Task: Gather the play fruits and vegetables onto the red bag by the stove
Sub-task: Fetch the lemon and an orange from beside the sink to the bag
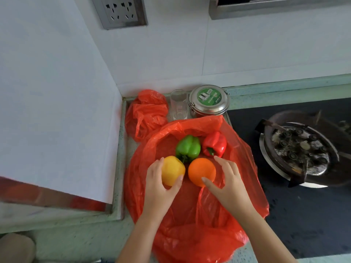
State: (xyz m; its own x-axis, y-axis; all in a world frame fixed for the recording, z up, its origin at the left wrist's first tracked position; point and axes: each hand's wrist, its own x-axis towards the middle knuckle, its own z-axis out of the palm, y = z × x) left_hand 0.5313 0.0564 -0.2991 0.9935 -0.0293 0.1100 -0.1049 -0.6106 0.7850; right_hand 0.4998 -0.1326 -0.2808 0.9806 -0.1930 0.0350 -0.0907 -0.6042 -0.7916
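A red plastic bag [190, 221] lies spread on the counter left of the stove. On it sit a green pepper [188, 148] and a red pepper [215, 144] at the back. In front of them are a yellow pepper [172, 170] and an orange [201, 171]. My left hand [160, 184] wraps the yellow pepper from the left, thumb under its front. My right hand [227, 182] cups the orange from the right, with its thumb on the orange's front and its other fingers arched over the right side.
A second, bunched red bag [146, 114] sits in the back corner beside a clear glass [178, 105] and a steel tin with a green label [209, 101]. The black stove top with a burner [298, 149] lies to the right. White walls close in on the left and behind.
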